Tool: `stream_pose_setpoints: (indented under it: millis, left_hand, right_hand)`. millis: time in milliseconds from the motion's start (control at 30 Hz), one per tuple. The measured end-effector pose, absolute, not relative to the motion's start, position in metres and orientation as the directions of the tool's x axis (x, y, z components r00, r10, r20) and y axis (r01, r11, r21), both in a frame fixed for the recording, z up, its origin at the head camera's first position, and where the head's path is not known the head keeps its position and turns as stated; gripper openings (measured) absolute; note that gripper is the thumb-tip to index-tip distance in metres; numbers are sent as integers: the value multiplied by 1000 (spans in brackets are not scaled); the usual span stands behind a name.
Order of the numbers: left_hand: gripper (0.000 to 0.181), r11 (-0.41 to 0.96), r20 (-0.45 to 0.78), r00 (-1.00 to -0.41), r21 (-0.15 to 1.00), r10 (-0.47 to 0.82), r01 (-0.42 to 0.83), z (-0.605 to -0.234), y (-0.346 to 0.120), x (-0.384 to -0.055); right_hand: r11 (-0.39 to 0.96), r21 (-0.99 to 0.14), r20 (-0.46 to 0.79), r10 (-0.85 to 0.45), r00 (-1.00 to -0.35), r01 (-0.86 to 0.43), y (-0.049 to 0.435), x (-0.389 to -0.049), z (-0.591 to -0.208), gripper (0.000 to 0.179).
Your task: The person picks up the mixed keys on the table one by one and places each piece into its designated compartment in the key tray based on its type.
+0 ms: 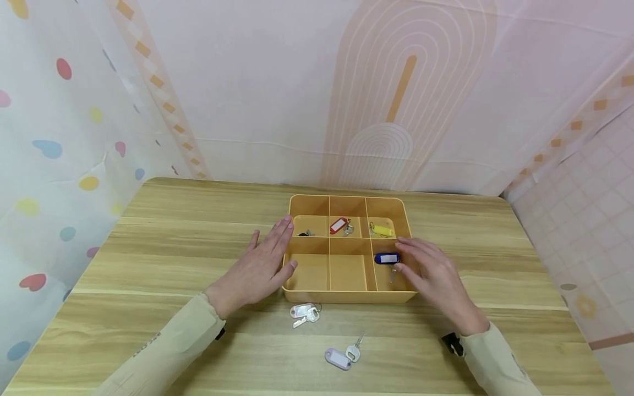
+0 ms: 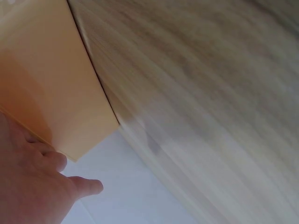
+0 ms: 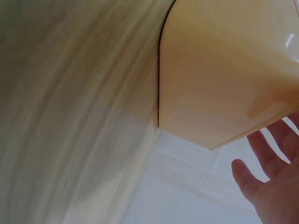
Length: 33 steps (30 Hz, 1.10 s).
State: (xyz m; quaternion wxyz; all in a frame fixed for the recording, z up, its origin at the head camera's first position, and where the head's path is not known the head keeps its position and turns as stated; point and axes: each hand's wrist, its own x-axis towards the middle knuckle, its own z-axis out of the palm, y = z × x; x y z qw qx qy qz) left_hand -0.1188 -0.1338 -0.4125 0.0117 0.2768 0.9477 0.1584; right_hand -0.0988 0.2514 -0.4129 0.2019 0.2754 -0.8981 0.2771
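A yellow-orange organizer box [image 1: 346,297] with several compartments sits on the table. My left hand [image 1: 260,261] lies along its left rim with fingers extended; in the left wrist view that hand [image 2: 32,172] is at the box's edge. My right hand [image 1: 436,269] reaches over the right rim, thumb and fingers apart. Close by its fingertips, a blue key tag [image 1: 387,258] with a key [image 1: 393,274] is in the front right compartment. The right wrist view shows the right hand [image 3: 275,177] with thumb spread beside the box wall [image 3: 219,79].
Back compartments hold a red key tag [image 1: 339,225], a yellow key tag [image 1: 382,230] and a partly hidden black tag [image 1: 303,235]. Before the box lie a pale pink tag [image 1: 301,311] with a key and a lilac tag [image 1: 338,359] with a key. A patterned curtain [image 1: 257,99] hangs behind.
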Motion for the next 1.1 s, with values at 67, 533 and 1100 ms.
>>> stream_pose_setpoints:
  millis: [67, 533, 1100]
  left_hand:
    - [76, 795, 66, -847, 311, 528, 520, -412, -134, -119]
    - [76, 794, 75, -844, 304, 531, 527, -413, -135, -119]
    - [76, 792, 72, -845, 313, 530, 524, -413, -134, -119]
  right_hand:
    - [696, -403, 497, -379, -781, -594, 252, -96, -412, 48]
    - [614, -431, 523, -427, -738, -661, 246, -63, -402, 60]
    - [414, -491, 533, -554, -640, -767, 219, -37, -405, 47]
